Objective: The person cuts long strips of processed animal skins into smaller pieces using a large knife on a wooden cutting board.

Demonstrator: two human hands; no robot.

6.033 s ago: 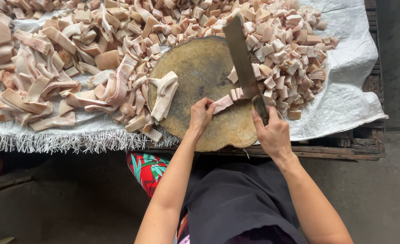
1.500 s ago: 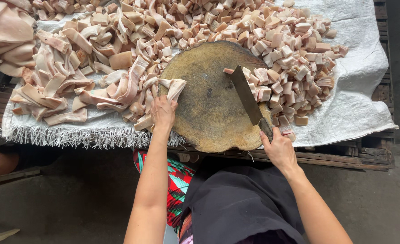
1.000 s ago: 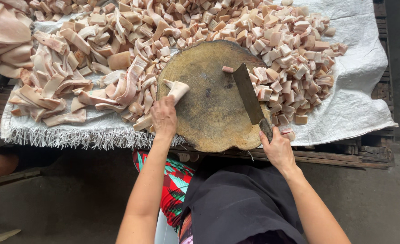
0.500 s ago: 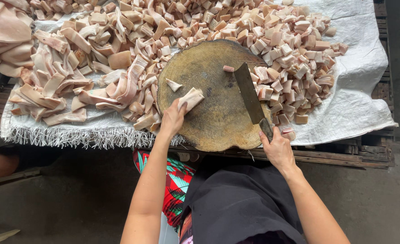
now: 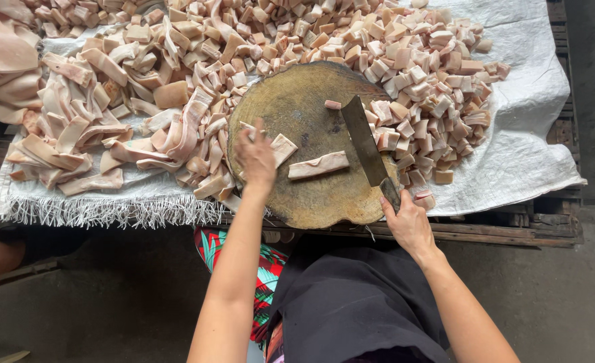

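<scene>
Cleaver (image 5: pixel 366 142) sits flat-ish across the round wooden chopping block (image 5: pixel 311 195), blade edge toward the strip of pork skin (image 5: pixel 318 165) lying mid-block; right hand (image 5: pixel 408 222) has its grip closed around the handle at the block's near edge; left hand (image 5: pixel 256 156) is over the block's left side, blurred, touching or just above a second pale piece (image 5: pixel 282 146); honestly can't tell if that grip is closed on it or just open and hovering.

Risk as this poster sees it: the fatty strips look slick, so a piece could skid under the blade and the chop lands crooked, or near the left fingers if they stay just beside the strip; the block hangs a bit over the desk's edge too, so a hard chop might rock it; cut cubes (image 5: pixel 418 87) crowd the right rim and could get knocked off the white sack cloth (image 5: pixel 526 154).
</scene>
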